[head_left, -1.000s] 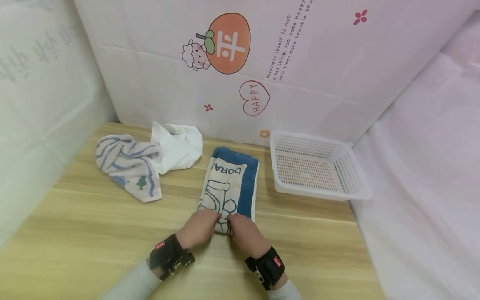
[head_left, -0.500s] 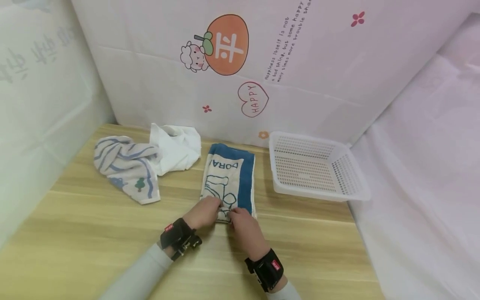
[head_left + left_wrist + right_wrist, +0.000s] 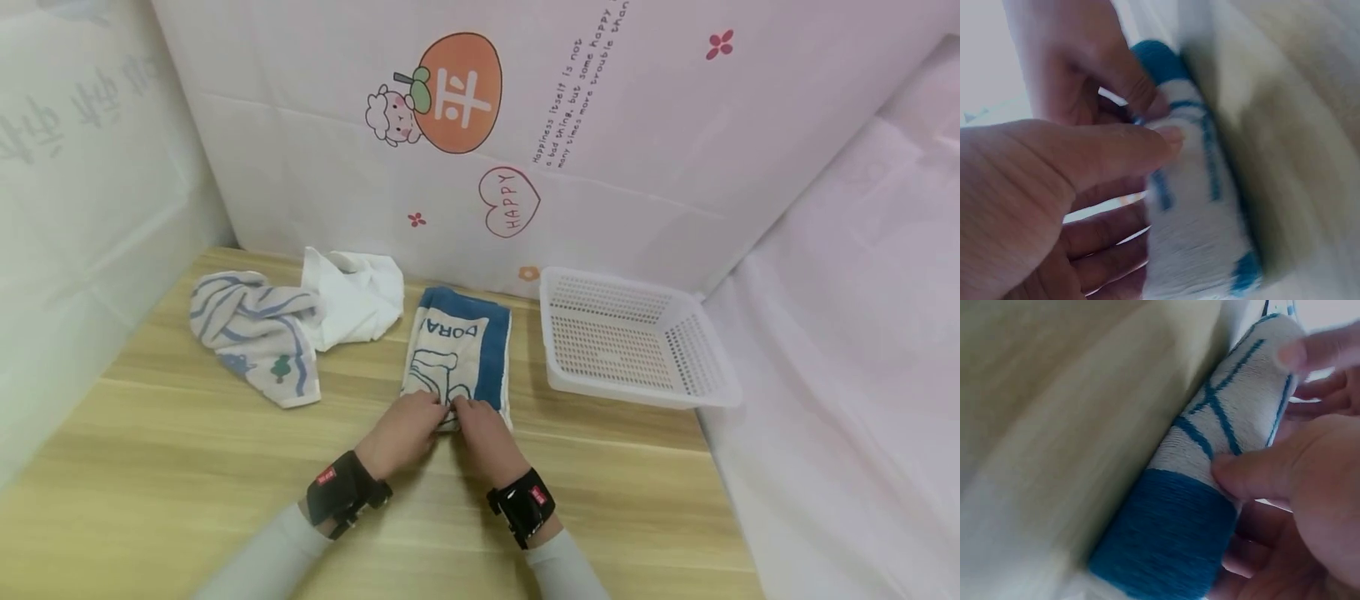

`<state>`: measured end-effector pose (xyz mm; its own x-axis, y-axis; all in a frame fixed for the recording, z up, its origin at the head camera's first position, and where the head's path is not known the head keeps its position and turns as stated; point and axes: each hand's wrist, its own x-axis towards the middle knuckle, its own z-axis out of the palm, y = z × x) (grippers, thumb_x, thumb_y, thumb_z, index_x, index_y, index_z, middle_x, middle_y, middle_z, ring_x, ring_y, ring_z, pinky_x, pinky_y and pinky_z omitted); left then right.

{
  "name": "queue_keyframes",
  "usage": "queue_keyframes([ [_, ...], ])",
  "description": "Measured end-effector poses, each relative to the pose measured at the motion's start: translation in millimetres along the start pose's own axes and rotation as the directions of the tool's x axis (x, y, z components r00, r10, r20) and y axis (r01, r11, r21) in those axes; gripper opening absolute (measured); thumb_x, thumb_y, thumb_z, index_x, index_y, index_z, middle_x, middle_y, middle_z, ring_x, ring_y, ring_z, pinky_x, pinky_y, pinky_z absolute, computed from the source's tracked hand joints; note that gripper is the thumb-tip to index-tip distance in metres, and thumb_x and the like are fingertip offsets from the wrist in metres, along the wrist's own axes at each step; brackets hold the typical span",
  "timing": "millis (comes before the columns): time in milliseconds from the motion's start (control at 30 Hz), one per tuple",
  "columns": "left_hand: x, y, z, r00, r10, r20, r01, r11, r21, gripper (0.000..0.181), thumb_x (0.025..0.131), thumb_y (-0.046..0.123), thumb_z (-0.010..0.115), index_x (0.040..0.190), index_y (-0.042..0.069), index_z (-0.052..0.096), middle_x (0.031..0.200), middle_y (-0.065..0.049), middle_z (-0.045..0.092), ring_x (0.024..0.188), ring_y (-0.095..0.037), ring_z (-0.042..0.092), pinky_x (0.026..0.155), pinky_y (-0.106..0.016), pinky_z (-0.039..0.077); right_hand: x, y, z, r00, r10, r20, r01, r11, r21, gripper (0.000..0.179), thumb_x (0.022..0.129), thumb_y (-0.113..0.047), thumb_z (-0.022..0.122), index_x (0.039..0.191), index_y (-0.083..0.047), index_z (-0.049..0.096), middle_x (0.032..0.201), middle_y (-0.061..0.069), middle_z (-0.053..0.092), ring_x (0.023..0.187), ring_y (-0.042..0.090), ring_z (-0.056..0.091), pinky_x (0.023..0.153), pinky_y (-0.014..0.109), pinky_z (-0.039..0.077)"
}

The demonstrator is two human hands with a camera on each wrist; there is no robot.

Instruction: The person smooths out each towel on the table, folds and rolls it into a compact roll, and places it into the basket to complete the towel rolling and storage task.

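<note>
While the blue-bordered towel [image 3: 457, 342] lies folded on the wooden table [image 3: 637, 517], straight ahead of the person, both hands have hold of its near edge! Here's the left hand [image 3: 403, 429], clamped on the cloth, thumb flat against the rounded fold and the other fingers behind it, small gaps showing between them. The right hand [image 3: 491, 437] mirrors it, thumb pressed to the fold just beside the blue band, fingers tucked behind, their tips out of sight. The two hands are close together near the middle of that edge, probably so that the fold stays even and neither side slips loose.

Off to the left, a striped towel [image 3: 258, 321] lies crumpled against a white cloth [image 3: 360, 300], both well apart from the hands, which seems to leave working room in the middle. Over on the right, a white basket [image 3: 622, 392] stands upright, open side up, near the towel but not touching it, presumably placed there to be within easy reach.
</note>
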<state>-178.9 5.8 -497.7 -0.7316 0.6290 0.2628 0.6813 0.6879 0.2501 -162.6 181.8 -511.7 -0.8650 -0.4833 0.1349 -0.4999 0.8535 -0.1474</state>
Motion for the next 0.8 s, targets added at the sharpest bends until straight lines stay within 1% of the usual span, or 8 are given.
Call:
queue_keyframes([
  [167, -0.5, 1.3, 11.5, 0.999, -0.024, -0.034, 0.026, 0.996, 0.088, 0.018, 0.085, -0.004, 0.070, 0.102, 0.001, 0.069, 0.089, -0.013, 0.069, 0.083, -0.030, 0.066, 0.075, -0.043, 0.056, 6.6, 5, 1, 0.998, 0.014, 0.060, -0.017, 0.999, 0.044, 0.034, 0.096, 0.004, 0.060, 0.129, -0.003, 0.056, 0.112, 0.014, 0.069, 0.101, 0.030, 0.065, 0.092, 0.043, 0.053],
  [300, 5.6, -5.6, 19.4, 0.998, -0.059, -0.030, 0.061, 0.993, 0.104, 0.020, 0.084, -0.007, 0.067, 0.102, 0.001, 0.068, 0.089, -0.014, 0.070, 0.083, -0.031, 0.066, 0.076, -0.043, 0.056, 9.7, 6, -1, 0.999, 0.042, 0.017, -0.044, 0.995, 0.092, 0.033, 0.099, 0.002, 0.055, 0.130, -0.007, 0.061, 0.116, 0.011, 0.064, 0.105, 0.029, 0.059, 0.093, 0.044, 0.050],
  [400, 14.5, -13.4, 18.8, 0.994, -0.100, 0.049, 0.098, 0.994, 0.055, 0.017, 0.085, -0.006, 0.068, 0.101, 0.002, 0.068, 0.089, -0.014, 0.069, 0.084, -0.031, 0.066, 0.078, -0.043, 0.057, 8.6, 3, -3, 0.992, 0.093, -0.083, -0.089, 0.995, 0.054, 0.028, 0.100, 0.000, 0.057, 0.124, -0.009, 0.067, 0.110, 0.009, 0.060, 0.101, 0.027, 0.053, 0.086, 0.044, 0.049],
  [467, 22.2, -18.1, 14.2, 0.983, -0.130, 0.126, 0.130, 0.991, 0.003, 0.014, 0.085, -0.005, 0.067, 0.096, 0.003, 0.067, 0.088, -0.014, 0.069, 0.083, -0.031, 0.066, 0.077, -0.043, 0.057, 6.7, -1, -5, 0.985, 0.104, -0.136, -0.106, 0.994, -0.008, 0.023, 0.098, -0.001, 0.062, 0.118, -0.008, 0.071, 0.106, 0.009, 0.060, 0.098, 0.026, 0.053, 0.081, 0.042, 0.050],
  [567, 33.9, -22.5, 4.1, 0.948, -0.189, 0.256, 0.211, 0.975, -0.063, 0.010, 0.085, -0.005, 0.066, 0.092, 0.003, 0.066, 0.089, -0.013, 0.067, 0.080, -0.028, 0.064, 0.074, -0.042, 0.057, 6.3, -7, -6, 0.983, 0.084, -0.162, -0.102, 0.989, -0.105, 0.020, 0.094, 0.001, 0.067, 0.112, -0.004, 0.072, 0.103, 0.011, 0.065, 0.096, 0.028, 0.060, 0.080, 0.041, 0.055],
  [667, 41.4, -22.7, -6.0, 0.924, -0.229, 0.306, 0.276, 0.953, -0.121, 0.008, 0.087, -0.003, 0.065, 0.089, 0.004, 0.064, 0.088, -0.011, 0.065, 0.077, -0.026, 0.061, 0.069, -0.041, 0.056, 10.9, -9, -2, 0.988, 0.058, -0.140, -0.085, 0.977, -0.193, 0.014, 0.093, 0.003, 0.067, 0.106, -0.002, 0.072, 0.098, 0.013, 0.068, 0.092, 0.028, 0.064, 0.081, 0.038, 0.056],
  [700, 42.4, -21.7, -7.5, 0.927, -0.231, 0.296, 0.277, 0.952, -0.126, 0.007, 0.089, -0.002, 0.064, 0.090, 0.004, 0.064, 0.088, -0.011, 0.065, 0.077, -0.025, 0.061, 0.069, -0.041, 0.056, 13.0, -8, -1, 0.989, 0.060, -0.136, -0.088, 0.973, -0.214, 0.013, 0.092, 0.004, 0.067, 0.103, -0.002, 0.072, 0.096, 0.013, 0.068, 0.091, 0.027, 0.064, 0.081, 0.038, 0.056],
  [800, 40.4, -16.4, -7.5, 0.962, -0.197, 0.188, 0.220, 0.969, -0.112, 0.004, 0.092, 0.001, 0.064, 0.092, 0.004, 0.067, 0.091, -0.011, 0.066, 0.081, -0.027, 0.064, 0.073, -0.043, 0.057, 17.4, -1, 3, 0.991, 0.079, -0.112, -0.105, 0.962, -0.253, 0.011, 0.093, 0.004, 0.065, 0.100, -0.002, 0.071, 0.090, 0.011, 0.067, 0.086, 0.026, 0.063, 0.080, 0.038, 0.055],
])
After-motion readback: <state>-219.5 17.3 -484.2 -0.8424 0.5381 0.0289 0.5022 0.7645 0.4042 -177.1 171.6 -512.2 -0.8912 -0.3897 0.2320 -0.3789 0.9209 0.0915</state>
